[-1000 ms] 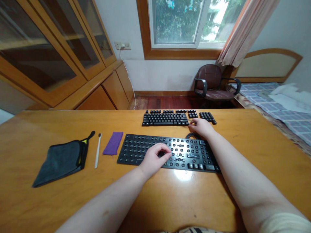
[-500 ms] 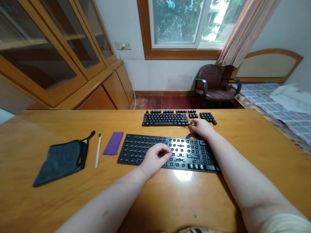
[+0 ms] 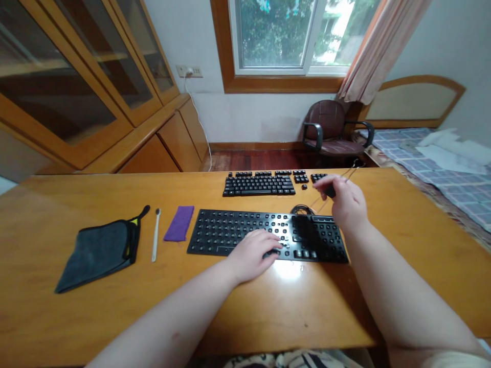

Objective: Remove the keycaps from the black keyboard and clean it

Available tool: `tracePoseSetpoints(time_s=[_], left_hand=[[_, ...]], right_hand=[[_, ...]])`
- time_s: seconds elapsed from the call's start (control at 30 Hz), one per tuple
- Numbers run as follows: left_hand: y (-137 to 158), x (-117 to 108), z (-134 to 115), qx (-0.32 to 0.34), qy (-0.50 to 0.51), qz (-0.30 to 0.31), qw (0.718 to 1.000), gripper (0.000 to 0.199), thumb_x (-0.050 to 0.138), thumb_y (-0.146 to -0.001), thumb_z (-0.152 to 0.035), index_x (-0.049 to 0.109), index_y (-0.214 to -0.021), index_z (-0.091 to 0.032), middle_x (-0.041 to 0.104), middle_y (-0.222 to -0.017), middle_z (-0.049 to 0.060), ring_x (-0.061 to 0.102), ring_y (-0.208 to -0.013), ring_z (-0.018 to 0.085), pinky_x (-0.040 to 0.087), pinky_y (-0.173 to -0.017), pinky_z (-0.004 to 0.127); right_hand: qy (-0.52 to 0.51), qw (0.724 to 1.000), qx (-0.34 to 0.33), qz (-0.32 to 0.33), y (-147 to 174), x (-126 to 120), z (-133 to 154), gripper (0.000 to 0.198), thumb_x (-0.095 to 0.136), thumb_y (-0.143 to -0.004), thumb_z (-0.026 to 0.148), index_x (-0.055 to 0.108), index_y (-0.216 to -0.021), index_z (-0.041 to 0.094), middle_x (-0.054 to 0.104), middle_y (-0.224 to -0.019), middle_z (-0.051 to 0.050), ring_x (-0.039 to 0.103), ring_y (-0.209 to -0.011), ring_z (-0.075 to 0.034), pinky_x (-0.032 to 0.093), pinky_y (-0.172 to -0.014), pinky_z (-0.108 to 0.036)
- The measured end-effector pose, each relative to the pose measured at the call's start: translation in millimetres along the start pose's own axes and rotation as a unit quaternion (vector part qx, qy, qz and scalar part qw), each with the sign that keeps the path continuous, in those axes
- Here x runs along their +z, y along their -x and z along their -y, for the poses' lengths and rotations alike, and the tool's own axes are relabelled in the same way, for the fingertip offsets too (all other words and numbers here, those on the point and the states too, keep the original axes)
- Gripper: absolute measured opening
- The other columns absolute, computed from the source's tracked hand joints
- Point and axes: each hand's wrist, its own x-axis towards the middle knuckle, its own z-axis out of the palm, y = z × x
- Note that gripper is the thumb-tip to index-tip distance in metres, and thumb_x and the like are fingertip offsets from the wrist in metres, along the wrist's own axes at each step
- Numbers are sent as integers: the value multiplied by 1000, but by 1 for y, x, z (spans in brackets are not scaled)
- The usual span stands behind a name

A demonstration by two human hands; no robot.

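On the desk lies a black keyboard [image 3: 230, 225] with most of its keycaps off; several caps remain at its lower right. My left hand [image 3: 253, 253] rests over its lower middle, fingers stretched out and holding nothing I can see. My right hand [image 3: 347, 199] is raised above the keyboard's upper right, closed around a thin wire keycap puller [image 3: 355, 166] whose wire ends stick out on both sides. Removed keycaps [image 3: 261, 185] lie in keyboard order behind. A single keycap [image 3: 304, 187] sits just below the small navigation group.
To the left lie a purple cloth [image 3: 179, 223], a white toothbrush [image 3: 155, 237] and a folded grey cloth [image 3: 97, 250] with black edging. A coiled cable [image 3: 301, 209] sits behind the keyboard. Beyond the wooden desk [image 3: 153, 317] stands a brown armchair [image 3: 328, 128].
My right hand has lifted from the keycap rows and come right and nearer, leaving a single keycap there. My left hand has changed from a curled pose to lying flatter on the keyboard.
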Motion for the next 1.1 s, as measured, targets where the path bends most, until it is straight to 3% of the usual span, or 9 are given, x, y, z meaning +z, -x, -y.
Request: tracePoseSetpoints(time_s=[0.1,0.2,0.27,0.33,0.43,0.57,0.83,0.93,1.1], left_hand=[[1,1,2,13,-47,1,999,22,54,-84,-27,62,-104,-23,61,-118,4,52,-114,18,30,-106,41],[3,5,-5,40,-94,4,995,23,49,-87,-26,62,-105,-23,62,-115,4,52,-113,18,28,-107,43],[4,12,-18,51,-127,17,990,25,45,-88,-25,62,-107,-24,62,-116,5,51,-114,20,26,-108,45],[4,25,-35,31,-156,30,987,29,49,-86,-28,59,-114,-23,54,-129,9,44,-123,24,24,-108,48],[-2,49,-59,-31,-188,40,981,57,61,-77,-44,47,-129,-24,35,-143,16,26,-134,34,20,-107,55],[-12,72,-67,-85,-200,48,975,67,57,-78,-51,34,-138,-28,27,-147,16,17,-136,37,18,-107,57],[-11,69,-49,-57,-177,78,980,62,49,-81,-55,37,-136,-27,21,-149,17,11,-138,35,17,-107,56],[-9,67,-48,-52,-171,88,980,57,48,-82,-54,45,-130,-26,21,-150,16,10,-138,35,17,-107,56],[-6,70,-46,-49,-171,84,980,53,49,-81,-54,51,-125,-25,18,-151,12,7,-139,34,15,-108,55]], right_hand=[[58,992,27,107,39,-4,6,44,31,-92,42,58,-68,18,47,-53,1,45,-49,-13,35,-49,-24],[126,962,11,244,67,-7,-2,33,37,-91,37,59,-74,19,55,-59,-1,52,-55,-15,39,-54,-25],[151,946,7,286,74,-7,-8,27,38,-90,33,60,-80,19,59,-64,-3,56,-60,-17,41,-59,-27],[167,936,16,308,74,-6,-10,24,39,-89,30,60,-84,19,62,-68,-4,58,-65,-18,43,-62,-28],[193,918,28,346,71,-2,-11,21,43,-89,28,61,-84,19,66,-77,-5,60,-72,-19,44,-67,-29],[196,906,32,373,73,0,-11,19,45,-88,27,62,-82,19,67,-81,-5,60,-74,-18,45,-70,-29],[179,889,-34,419,77,1,-13,23,48,-90,32,65,-81,20,67,-80,-5,61,-75,-17,47,-72,-28],[168,887,-79,423,77,-2,-12,18,55,-86,33,67,-85,20,66,-81,-5,61,-77,-17,48,-72,-29],[193,857,-147,455,78,-7,-6,19,52,-87,22,68,-97,20,69,-85,-8,62,-81,-19,48,-75,-32]])
